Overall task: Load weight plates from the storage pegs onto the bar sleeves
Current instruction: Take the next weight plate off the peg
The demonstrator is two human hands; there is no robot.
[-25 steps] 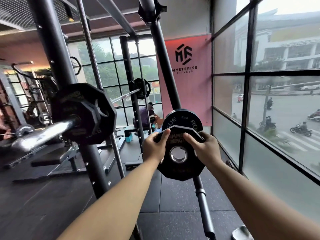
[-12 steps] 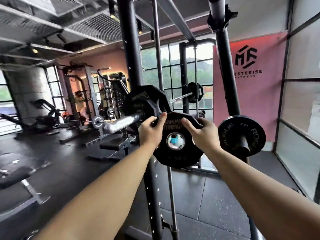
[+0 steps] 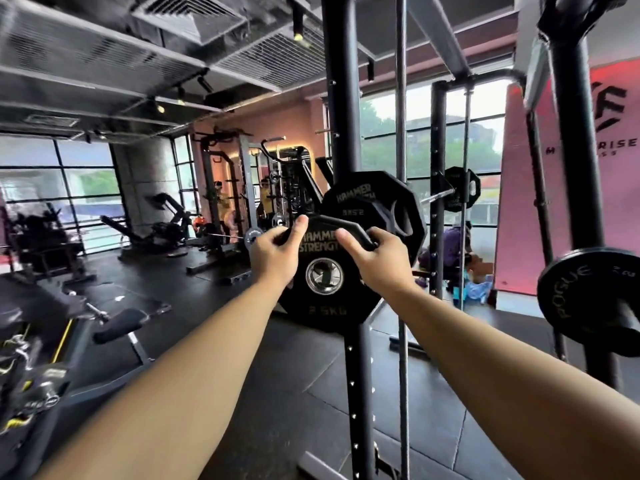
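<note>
I hold a small black Hammer Strength plate [image 3: 323, 299], marked 2.5 KG, upright in front of me. My left hand [image 3: 275, 254] grips its upper left rim and my right hand [image 3: 377, 261] grips its upper right rim. Its steel-ringed centre hole [image 3: 324, 274] faces me. Directly behind it a larger black Hammer Strength plate [image 3: 384, 209] sits on the bar at the rack upright [image 3: 341, 98]. The bar sleeve is hidden behind the held plate. A round black Rogue plate [image 3: 581, 292] stays on a storage peg at the right.
A thin steel guide rod [image 3: 401, 133] runs down just right of the upright. Another loaded plate [image 3: 460, 194] hangs at the bar's far end. A bench [image 3: 117, 327] and dumbbells [image 3: 31, 393] lie at the left. People sit and stand at the back.
The small plate came off the right storage peg and travelled left. It now sits in front of the larger plate, covering the bar sleeve that showed half a second ago.
</note>
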